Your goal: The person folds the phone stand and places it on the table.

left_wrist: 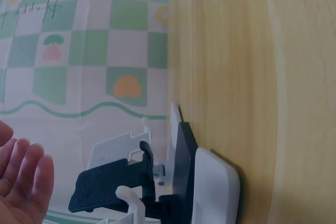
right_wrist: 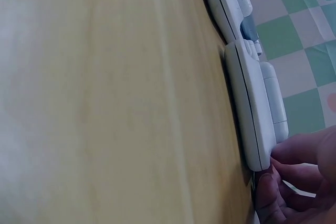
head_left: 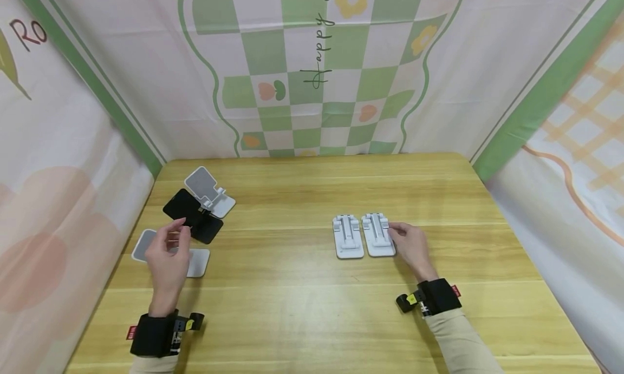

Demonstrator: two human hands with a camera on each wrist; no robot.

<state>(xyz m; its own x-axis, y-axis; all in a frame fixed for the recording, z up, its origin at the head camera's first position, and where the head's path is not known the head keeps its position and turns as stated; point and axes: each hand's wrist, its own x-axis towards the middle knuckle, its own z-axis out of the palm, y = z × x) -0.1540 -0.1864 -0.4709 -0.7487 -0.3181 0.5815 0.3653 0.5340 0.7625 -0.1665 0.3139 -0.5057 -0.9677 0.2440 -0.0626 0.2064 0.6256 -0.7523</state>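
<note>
Two white phone stands lie folded side by side near the middle right of the table in the head view. My right hand [head_left: 412,248] is at the right-hand folded phone stand [head_left: 378,235], its fingertips pinching the outer edge. In the right wrist view the fingers [right_wrist: 302,150] meet that stand's end [right_wrist: 252,114]. The other folded stand [head_left: 348,237] lies just left of it. My left hand [head_left: 168,255], fingers loosely bent and holding nothing, hovers over an unfolded white phone stand [head_left: 197,263], partly hiding it. Beyond are an unfolded black phone stand [head_left: 207,229] and another white one [head_left: 201,184].
The wooden table [head_left: 292,309] backs onto a checked cloth curtain [head_left: 304,109]; further cloth hangs along both sides. The three unfolded stands sit close together near the table's left edge. Each wrist wears a black band with a small camera.
</note>
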